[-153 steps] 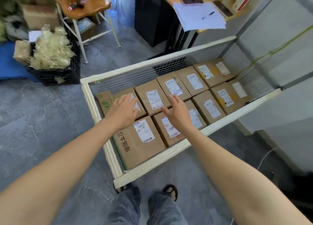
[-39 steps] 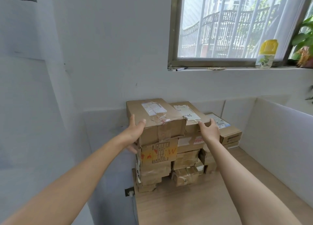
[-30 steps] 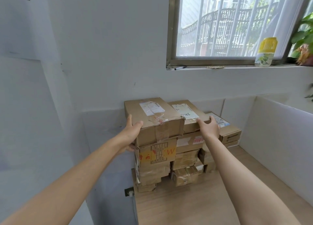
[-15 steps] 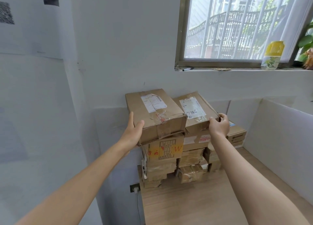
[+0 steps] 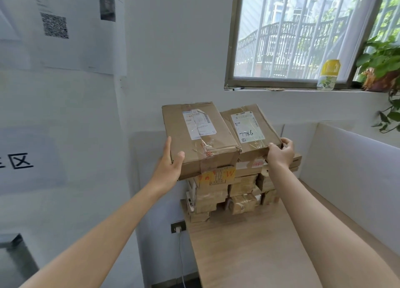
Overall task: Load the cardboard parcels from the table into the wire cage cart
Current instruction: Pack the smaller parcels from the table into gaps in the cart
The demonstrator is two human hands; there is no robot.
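My left grip clasps the near corner of the left parcel; my right grip curls round the right parcel; both parcels touch between them.

- Left hand: most fingers are lying under the left box, out of sight.
- Right hand: fingers are curling behind the right box at its corner and are partly hidden.
- Labels on both boxes: the printed lines are showing too small to read.
- Stack: the two boxes are hiding its top.
- Poster: the text is showing blurred, and the sheet is running off the top edge.
- Plant: the right edge is cutting it off.
- Surface: it is running off the bottom edge, and the right arm is covering part of it.
- Cable: its lower end is dropping out of view.
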